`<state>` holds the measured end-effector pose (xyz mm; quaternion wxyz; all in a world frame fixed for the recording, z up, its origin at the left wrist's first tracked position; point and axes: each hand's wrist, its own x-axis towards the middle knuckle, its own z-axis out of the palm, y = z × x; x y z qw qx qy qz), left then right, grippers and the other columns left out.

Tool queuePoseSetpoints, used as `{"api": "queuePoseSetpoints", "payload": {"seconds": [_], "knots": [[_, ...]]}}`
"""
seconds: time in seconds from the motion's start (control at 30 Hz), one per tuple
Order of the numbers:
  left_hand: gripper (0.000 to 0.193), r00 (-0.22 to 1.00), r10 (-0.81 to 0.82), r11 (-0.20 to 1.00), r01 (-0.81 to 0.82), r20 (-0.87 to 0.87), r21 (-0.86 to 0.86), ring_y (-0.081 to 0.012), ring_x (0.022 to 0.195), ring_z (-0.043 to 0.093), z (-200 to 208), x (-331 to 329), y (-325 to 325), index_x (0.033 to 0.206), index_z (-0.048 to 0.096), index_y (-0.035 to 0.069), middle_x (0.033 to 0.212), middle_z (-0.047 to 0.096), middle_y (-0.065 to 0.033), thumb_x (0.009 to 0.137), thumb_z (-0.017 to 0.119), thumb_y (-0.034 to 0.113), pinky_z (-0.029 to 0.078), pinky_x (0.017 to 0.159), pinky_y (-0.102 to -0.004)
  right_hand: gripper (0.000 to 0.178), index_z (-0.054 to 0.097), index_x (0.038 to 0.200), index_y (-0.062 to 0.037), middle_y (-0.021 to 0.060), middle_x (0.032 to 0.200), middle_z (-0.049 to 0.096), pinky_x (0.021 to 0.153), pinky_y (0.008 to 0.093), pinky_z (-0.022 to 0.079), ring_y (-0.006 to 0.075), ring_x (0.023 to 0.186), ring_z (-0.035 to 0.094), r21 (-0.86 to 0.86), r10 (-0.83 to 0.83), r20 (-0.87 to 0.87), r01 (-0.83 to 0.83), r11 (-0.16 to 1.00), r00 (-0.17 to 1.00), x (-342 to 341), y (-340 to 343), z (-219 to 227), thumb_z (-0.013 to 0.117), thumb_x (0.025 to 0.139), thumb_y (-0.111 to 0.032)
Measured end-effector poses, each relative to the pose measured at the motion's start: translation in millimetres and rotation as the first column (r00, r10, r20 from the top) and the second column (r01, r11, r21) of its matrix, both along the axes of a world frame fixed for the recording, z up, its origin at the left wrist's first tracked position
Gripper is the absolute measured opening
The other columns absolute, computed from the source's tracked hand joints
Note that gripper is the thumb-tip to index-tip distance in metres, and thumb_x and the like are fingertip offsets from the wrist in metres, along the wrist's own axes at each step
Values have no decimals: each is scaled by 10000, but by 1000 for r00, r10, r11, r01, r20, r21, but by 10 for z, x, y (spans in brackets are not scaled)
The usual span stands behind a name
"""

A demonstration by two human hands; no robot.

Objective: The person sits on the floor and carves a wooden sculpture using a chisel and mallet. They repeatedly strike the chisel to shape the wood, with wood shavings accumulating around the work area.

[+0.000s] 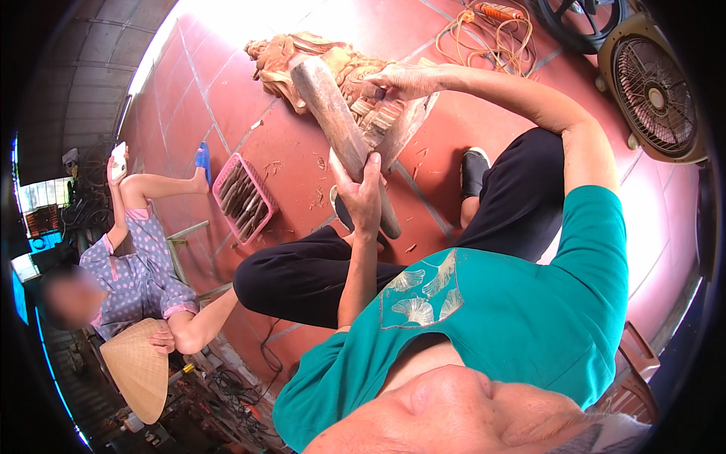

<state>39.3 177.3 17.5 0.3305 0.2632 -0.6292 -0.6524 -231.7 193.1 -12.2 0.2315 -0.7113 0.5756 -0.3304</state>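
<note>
My left hand point(361, 198) is closed round the narrower lower part of a long, worn wooden mallet point(330, 106), which slants up to the left in front of a carving. That wood carving point(330, 54), pale brown with deep relief, rests on the floor ahead of me. Over its right side, my right hand point(408, 80) has its fingers closed on a small dark piece point(380, 94), perhaps a tool's end; most of it is hidden. A plain grey-brown wood section point(412, 125) shows below this hand, on the carving's near side.
A pink basket point(243, 198) of carving tools stands to the left on the red tiles. Wood shavings point(318, 203) lie about. At left sits another person point(140, 268) with a phone and a conical hat point(138, 371). A fan point(652, 98) and coiled cord point(491, 38) are at far right.
</note>
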Motion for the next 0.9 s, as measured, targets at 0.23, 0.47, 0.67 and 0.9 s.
{"api": "queuePoseSetpoints", "payload": {"seconds": [0.23,0.47,0.67,0.9], "knots": [[664,961,-23,989,63,277,-135,-112,682,568,-116,-51,-22,1486,307,-1,988,615,-94,938,666,109,483,581,-259,462,610,1201,-81,56,977,622,844,370,518,210,928,580,19,-17,-61,18,1000,998,71,6,87,639,780,109],[588,996,71,993,-66,50,-100,-105,768,569,-46,-18,51,1445,372,13,993,609,-75,952,667,138,501,664,-261,433,609,1198,-88,57,985,626,822,367,525,208,934,591,129,-4,-61,12,992,998,89,-11,148,645,802,85],[637,941,-42,990,84,335,-113,-112,571,567,-158,-27,-43,1458,337,10,836,627,-72,936,675,150,465,495,-265,359,602,1165,-88,39,989,607,814,344,539,174,908,571,117,-20,52,14,993,998,110,-37,17,631,841,62],[338,995,-65,970,43,82,240,-91,519,513,-241,40,-174,1227,453,51,737,537,-13,967,639,162,437,459,-242,193,561,1110,-53,23,995,598,828,324,538,136,955,592,61,75,360,-104,993,930,-178,-79,-142,602,935,19]]}}
